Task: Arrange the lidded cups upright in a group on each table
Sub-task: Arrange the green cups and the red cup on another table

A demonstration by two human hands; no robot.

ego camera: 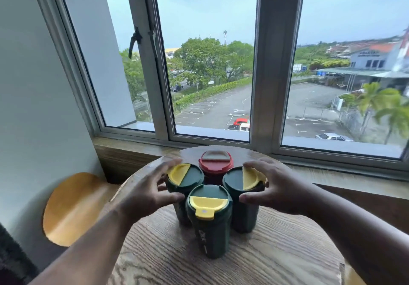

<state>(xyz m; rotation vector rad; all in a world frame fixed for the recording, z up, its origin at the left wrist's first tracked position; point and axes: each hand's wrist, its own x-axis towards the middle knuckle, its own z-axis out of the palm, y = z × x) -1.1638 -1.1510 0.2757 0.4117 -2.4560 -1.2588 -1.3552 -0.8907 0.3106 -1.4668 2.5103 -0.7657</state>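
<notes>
Three dark green lidded cups with yellow flaps and one red cup point(215, 166) with a grey flap stand upright, tightly grouped, on a round wooden table point(276, 251). The front green cup point(209, 216) is nearest me and the red one is at the back. My left hand point(152, 187) curls around the left green cup point(186, 177), fingers at its lid rim and thumb on its side. My right hand point(269, 185) wraps the right green cup point(241, 180) in the same way.
A wooden window ledge point(132, 152) and a large window point(210, 63) lie just behind the table. A round yellow-wood stool seat point(70, 207) sits low at the left, beside a white wall point(33, 107).
</notes>
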